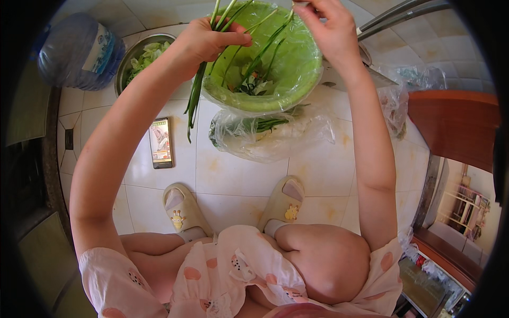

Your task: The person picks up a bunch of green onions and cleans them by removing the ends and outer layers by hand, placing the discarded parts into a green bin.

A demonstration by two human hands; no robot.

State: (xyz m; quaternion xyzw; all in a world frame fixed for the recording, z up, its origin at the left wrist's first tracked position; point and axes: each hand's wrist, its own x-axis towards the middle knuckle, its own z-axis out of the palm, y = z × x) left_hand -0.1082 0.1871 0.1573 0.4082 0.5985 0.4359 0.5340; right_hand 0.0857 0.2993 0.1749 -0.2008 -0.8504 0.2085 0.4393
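My left hand point(216, 41) is closed around a bunch of long green stalks point(195, 93), scallions or a similar vegetable, whose leafy ends hang down beside a green plastic basin. My right hand point(328, 22) pinches the pale end of a thin green stalk point(274, 35) over the basin's right side. The green basin point(258, 104) is lined with a clear plastic bag and holds leafy scraps point(254, 84). Just below it on the floor, an open clear plastic bag point(278, 147) contains more green stalks point(272, 124). The top edge cuts off the upper ends of the stalks.
A metal bowl of leafy greens point(149, 55) and a large water bottle point(81, 53) are at the left. A lit phone point(161, 143) lies on the tiles. Right of the basin are a wide metal blade point(375, 77), crumpled plastic bags point(391, 99) and a reddish wooden piece of furniture point(457, 123).
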